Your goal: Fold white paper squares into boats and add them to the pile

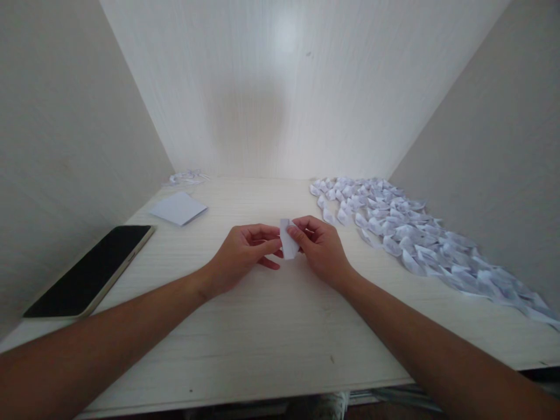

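Note:
A small folded piece of white paper [289,248] is held upright a little above the middle of the table. My right hand [321,248] pinches its right side, thumb across the front and fingers curled behind. From the left, my left hand [245,251] has its thumb and fingertips at the paper's left edge, with the lower fingers loosely spread beneath. Part of the fingertips behind the paper is hidden.
Many folded white paper pieces [394,227] spread along the right side. At the left lie a dark-screened phone [87,271], a flat white paper stack [179,208] and thin paper strips [188,177]. Walls [280,87] enclose the back and sides of the pale table [245,350].

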Available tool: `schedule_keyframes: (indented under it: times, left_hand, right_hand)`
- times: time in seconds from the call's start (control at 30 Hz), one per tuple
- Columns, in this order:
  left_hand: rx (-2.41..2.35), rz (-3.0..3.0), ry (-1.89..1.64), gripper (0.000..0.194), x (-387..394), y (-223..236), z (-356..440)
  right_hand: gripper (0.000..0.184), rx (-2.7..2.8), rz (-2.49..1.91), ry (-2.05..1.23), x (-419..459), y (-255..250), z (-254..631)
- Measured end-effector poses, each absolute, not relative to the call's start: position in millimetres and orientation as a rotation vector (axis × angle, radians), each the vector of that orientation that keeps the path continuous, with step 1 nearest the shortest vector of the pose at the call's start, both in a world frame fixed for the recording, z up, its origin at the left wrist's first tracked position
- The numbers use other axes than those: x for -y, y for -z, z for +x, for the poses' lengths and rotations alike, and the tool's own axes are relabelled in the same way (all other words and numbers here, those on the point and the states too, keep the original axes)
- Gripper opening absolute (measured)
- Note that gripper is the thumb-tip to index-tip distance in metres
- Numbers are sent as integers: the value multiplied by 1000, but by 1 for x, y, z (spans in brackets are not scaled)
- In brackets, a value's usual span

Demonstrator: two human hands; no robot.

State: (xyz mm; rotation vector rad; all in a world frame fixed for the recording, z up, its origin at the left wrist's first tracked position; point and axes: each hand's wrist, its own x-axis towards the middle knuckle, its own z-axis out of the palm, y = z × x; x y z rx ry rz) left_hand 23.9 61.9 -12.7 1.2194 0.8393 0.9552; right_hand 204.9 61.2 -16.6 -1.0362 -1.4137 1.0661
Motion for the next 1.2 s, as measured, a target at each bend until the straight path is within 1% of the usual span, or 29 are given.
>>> schedule_keyframes:
  times: [0.2,0.3,0.47,0.57,0.7,0.77,0.8,0.9,0.93,0.97,1.07,1.13,1.2]
  left_hand:
    - [-968,1277,-1105,25,-57,11,28]
    - [-1034,1324,-1144,23,-57,10,28]
    - [-1093,1390,-1128,17,-62,10,27]
    - [-1020,1383,-1124,24,-62,10,27]
    - [-921,1371,-1068,38,-58,10,29]
    - [-922,1340,-1062,41,-57,11,28]
    - [-923,1301,-1076,39,-58,12,28]
    - [-898,1158,-1119,32,-61,16,27]
    - [-888,1130,-1130,29,-62,17,26]
    - [-882,1117,-1138,27,-63,17,26]
    - [-876,1148,-1145,24,-64,18,26]
    - [-844,1186,-1101,25,-63,17,26]
    - [-804,1192,-1051,26,-62,15,26]
  right_hand:
    - [34,1447,-1049,-1026,-59,15,203]
    - [36,1425,-1089,-1130,-58,14,203]
    - [29,1414,-1091,-1383,-58,13,205]
    - [27,1346,-1095,-1396,-58,14,205]
    - [23,1248,-1114,-1323,-57,14,204]
    - [22,1252,-1107,-1283,-56,12,203]
    - [26,1266,-1099,-1268,-55,11,203]
    - [48,1317,-1043,-1275,-53,7,202]
    - [50,1331,-1015,-1291,-52,7,202]
    - [47,1345,-989,-1307,-52,6,202]
    - [30,1364,-945,-1335,-52,7,201]
    - [27,1355,-927,-1369,-52,8,200]
    - [27,1329,-918,-1404,-52,10,201]
